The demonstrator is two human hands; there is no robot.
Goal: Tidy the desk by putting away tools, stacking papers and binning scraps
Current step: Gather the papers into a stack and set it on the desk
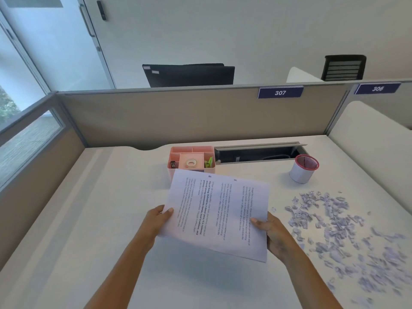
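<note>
Thumbs on top, left hand (pixel 157 219) and right hand (pixel 273 233) pinch printed papers (pixel 217 215) above the smooth white desk (pixel 100 219), just in front of a pink compartmented organiser (pixel 178 150); torn paper scraps (pixel 334 224) lie to its right, near a cylindrical red-rimmed bin (pixel 301 173), a grey fabric partition (pixel 189 117) behind it.

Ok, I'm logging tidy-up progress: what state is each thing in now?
papers: held off the desk by both hands.
left hand: grips the papers' left edge.
right hand: grips their right edge.
paper scraps: scattered on the desk, unbinned.
bin: upright.
organiser: upright, holding tape roll.
cable hatch: lid open.
</note>
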